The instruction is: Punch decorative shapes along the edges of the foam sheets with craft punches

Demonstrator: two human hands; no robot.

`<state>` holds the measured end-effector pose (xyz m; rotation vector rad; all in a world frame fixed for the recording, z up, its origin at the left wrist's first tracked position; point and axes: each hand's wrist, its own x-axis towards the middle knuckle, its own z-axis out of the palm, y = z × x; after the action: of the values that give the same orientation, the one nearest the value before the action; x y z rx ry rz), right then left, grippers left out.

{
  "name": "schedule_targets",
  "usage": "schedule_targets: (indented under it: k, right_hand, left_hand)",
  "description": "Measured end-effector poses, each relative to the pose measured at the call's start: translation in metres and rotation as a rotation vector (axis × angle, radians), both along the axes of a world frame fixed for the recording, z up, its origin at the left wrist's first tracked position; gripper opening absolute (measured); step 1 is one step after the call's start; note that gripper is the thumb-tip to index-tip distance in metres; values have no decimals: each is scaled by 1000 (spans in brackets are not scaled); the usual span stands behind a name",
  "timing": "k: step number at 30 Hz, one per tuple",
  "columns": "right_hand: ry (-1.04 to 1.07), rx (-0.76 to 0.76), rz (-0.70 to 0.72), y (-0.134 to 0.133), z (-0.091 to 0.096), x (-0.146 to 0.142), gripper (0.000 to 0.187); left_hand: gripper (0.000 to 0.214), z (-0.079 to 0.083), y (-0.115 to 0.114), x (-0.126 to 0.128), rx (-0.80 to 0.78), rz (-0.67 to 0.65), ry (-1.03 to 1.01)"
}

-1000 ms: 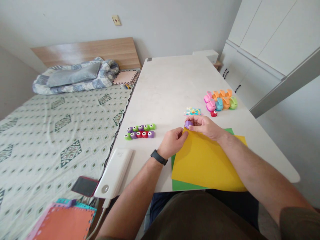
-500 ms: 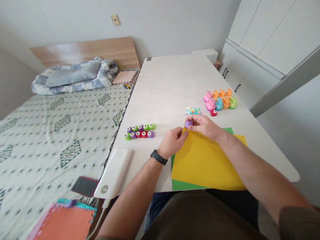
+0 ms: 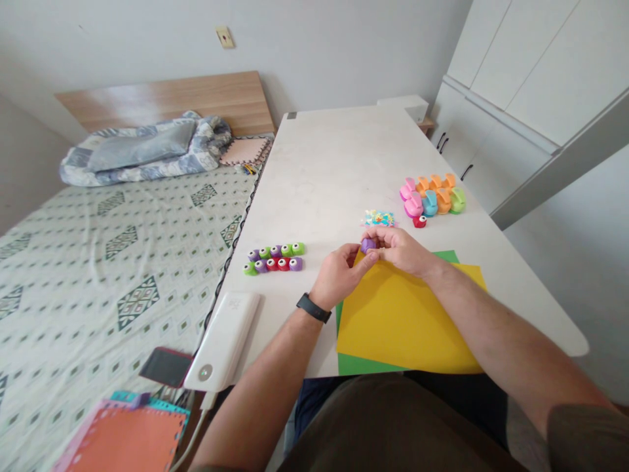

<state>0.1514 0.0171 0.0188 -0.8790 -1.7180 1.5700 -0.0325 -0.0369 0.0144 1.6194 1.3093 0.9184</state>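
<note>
A purple paper punch (image 3: 368, 245) is at the far left corner of a yellow sheet (image 3: 407, 318). My right hand (image 3: 399, 250) is closed around the punch, fingers over its far side and thumb on the near side. From the left, my left hand (image 3: 341, 269) closes in too, its thumb laid across the paper's corner against the punch and its fingers curled beside it. Part of the punch and the paper's corner are hidden by my fingers. Under the yellow sheet, a green sheet (image 3: 366, 364) sticks out at the edges.
Two rows of small eye-topped punches (image 3: 275, 257) sit on the left of the white table (image 3: 324, 170). Larger coloured punches (image 3: 430, 196) and a red punch (image 3: 419, 222) stand right. A bag of small colourful pieces (image 3: 378, 218) lies beyond my hands. A white power bank (image 3: 223, 341) rests at the left edge.
My left thumb has slid right, from the paper's edge to the punch. The punch has shifted very slightly left, with my right hand still around it.
</note>
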Motion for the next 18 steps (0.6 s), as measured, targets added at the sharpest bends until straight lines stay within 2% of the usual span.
schedule_targets:
  k: [4, 18]
  right_hand:
    - [-31, 44, -3, 0, 0, -2, 25]
    - [-117, 131, -20, -3, 0, -2, 22]
  left_hand:
    - [51, -2, 1, 1, 25, 34, 51]
    - [47, -2, 0, -3, 104, -1, 176]
